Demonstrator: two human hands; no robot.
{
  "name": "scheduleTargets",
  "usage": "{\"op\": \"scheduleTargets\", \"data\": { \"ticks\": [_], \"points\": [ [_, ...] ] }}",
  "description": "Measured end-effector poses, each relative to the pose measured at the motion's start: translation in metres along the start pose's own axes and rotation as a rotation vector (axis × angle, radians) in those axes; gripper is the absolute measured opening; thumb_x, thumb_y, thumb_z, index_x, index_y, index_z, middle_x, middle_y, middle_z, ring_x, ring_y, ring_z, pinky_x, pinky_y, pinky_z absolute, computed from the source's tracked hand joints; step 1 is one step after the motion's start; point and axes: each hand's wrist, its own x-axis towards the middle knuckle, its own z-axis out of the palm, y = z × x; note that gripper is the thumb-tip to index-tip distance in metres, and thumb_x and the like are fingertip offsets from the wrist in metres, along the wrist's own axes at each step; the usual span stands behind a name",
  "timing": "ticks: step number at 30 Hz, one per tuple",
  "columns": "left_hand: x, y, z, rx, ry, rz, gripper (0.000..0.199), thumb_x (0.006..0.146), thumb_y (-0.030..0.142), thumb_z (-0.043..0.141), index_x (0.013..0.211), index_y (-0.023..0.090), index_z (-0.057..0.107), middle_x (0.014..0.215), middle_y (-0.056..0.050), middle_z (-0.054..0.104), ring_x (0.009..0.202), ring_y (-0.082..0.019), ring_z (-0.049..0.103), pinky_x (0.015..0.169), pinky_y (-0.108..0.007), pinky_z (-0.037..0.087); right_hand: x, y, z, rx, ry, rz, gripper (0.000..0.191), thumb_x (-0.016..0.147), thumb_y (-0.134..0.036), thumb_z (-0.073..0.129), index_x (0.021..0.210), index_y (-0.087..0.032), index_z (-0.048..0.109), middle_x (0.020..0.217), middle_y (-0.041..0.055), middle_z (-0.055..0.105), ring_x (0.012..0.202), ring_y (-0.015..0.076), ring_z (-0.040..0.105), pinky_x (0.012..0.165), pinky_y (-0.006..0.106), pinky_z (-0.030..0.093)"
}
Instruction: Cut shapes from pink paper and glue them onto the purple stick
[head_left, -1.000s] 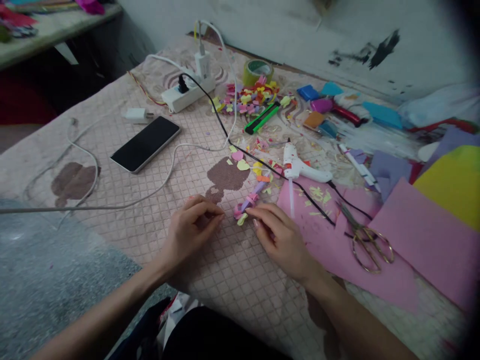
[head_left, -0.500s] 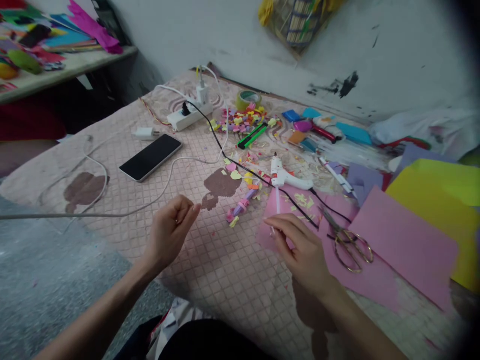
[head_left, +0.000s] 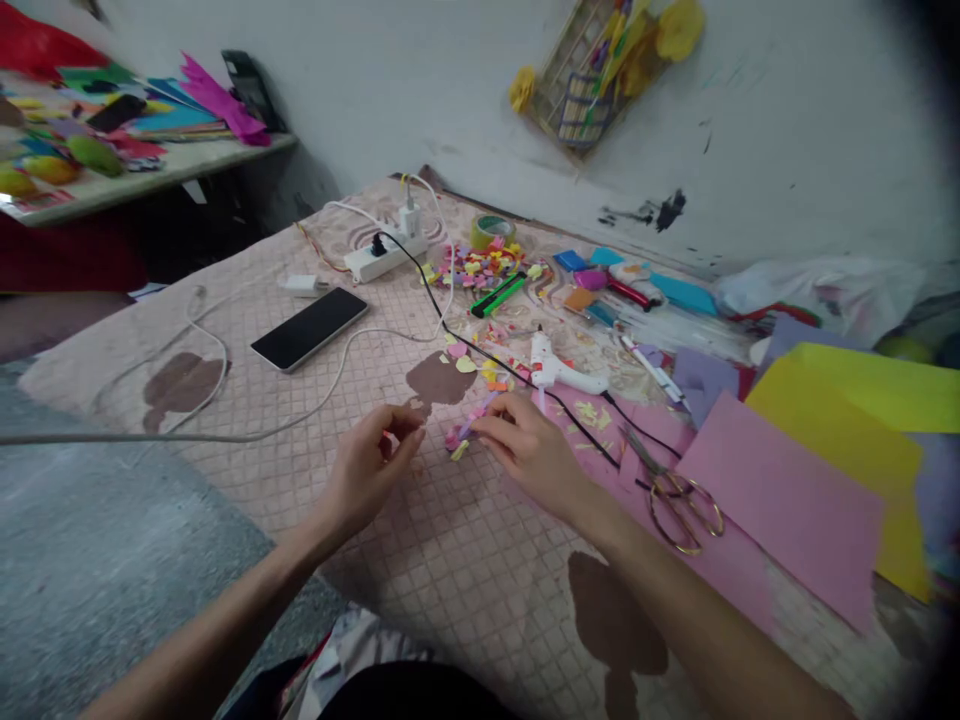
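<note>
My left hand (head_left: 375, 465) hovers above the tablecloth, its fingers curled and the thumb close to the index finger; whatever lies in the pinch, if anything, is too small to make out. A short purple strip with small pink and yellow foam or paper pieces on it (head_left: 466, 428) lies a little to its right. The fingertips of my right hand (head_left: 529, 455) are pinched together at the right side of this decorated strip and partly cover it. Beyond the right hand, a white glue gun (head_left: 562, 366) rests on the table, a clear glue stick below its body.
Gold-handled scissors (head_left: 679, 495) lie on pink sheets (head_left: 787, 500) at right. A black phone (head_left: 310, 330), white power strip (head_left: 384, 258), green cutter (head_left: 499, 295), tape roll (head_left: 493, 232) and small cut-outs (head_left: 480, 265) sit farther back. Cables cross the table.
My right hand has moved left from beside the glue gun to the decorated purple strip. My left hand has shifted slightly right, its fingers a little looser. The view has tilted up slightly.
</note>
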Motion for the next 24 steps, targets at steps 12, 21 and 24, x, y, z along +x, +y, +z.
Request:
{"op": "scheduleTargets", "data": {
  "ticks": [12,21,24],
  "points": [
    [0.008,-0.016,0.0,-0.053,-0.036,-0.07,0.016,0.083,0.032,0.053,0.089,0.018,0.059,0.082,-0.002,0.063,0.063,-0.012,0.054,0.056,-0.023,0.042,0.01,0.009,0.016,-0.014,-0.075,-0.078,0.019,0.087,-0.011,0.047,0.096,-0.019,0.062,0.089,0.006,0.048,0.083,0.0174,0.048,0.072,0.03,0.045],
    [0.009,-0.017,0.0,-0.05,-0.05,-0.087,0.016,0.083,0.033,0.053,0.088,0.018,0.059,0.077,-0.001,0.062,0.061,-0.011,0.054,0.054,-0.022,0.042,0.008,0.011,0.018,0.007,-0.046,-0.074,0.017,0.087,-0.01,0.044,0.087,-0.017,0.06,0.092,0.0082,0.052,0.086,0.0188,0.051,0.074,0.032,0.046],
    [0.009,-0.017,0.0,-0.049,-0.049,-0.084,0.016,0.083,0.033,0.053,0.087,0.019,0.059,0.078,-0.001,0.063,0.061,-0.011,0.054,0.054,-0.022,0.042,0.005,0.01,0.016,0.045,-0.034,-0.032,0.016,0.087,-0.01,0.045,0.09,-0.018,0.059,0.094,0.0076,0.053,0.087,0.0186,0.052,0.075,0.032,0.046]
  ]
}}
